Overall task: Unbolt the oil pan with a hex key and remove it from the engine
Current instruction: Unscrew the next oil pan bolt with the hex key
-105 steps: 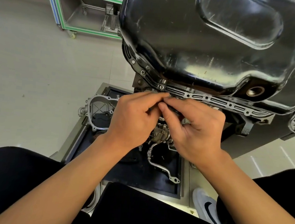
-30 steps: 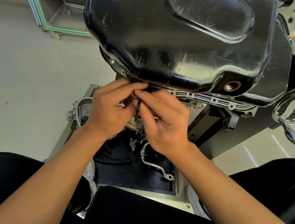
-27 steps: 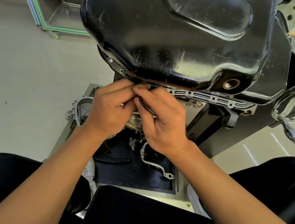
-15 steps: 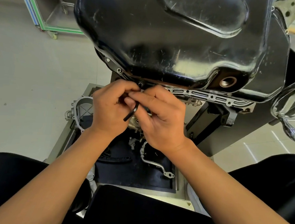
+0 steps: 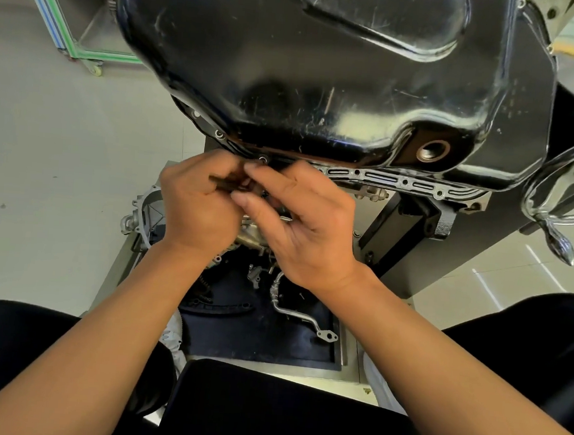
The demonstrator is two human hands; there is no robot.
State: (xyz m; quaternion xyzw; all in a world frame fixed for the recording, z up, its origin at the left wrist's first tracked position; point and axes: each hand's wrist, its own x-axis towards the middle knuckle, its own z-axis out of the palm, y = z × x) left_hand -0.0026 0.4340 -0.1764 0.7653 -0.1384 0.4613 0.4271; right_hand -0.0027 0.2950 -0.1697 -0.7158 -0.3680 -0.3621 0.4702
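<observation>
The left hand [image 5: 200, 210] clenches the hex key [image 5: 220, 183]; the right hand [image 5: 305, 229] pinches its tip by 1 flange bolt [image 5: 263, 160]. Seated shallow (engagement is hidden) — it could round the socket.

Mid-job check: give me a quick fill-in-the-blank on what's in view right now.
The oil pan is ___ in colour.
The left hand and right hand pinch a ___ at the flange.
The drain hole holds ___ plug.
The cart frame at top left is ___.
Missing: black; hex key; no; green.
</observation>
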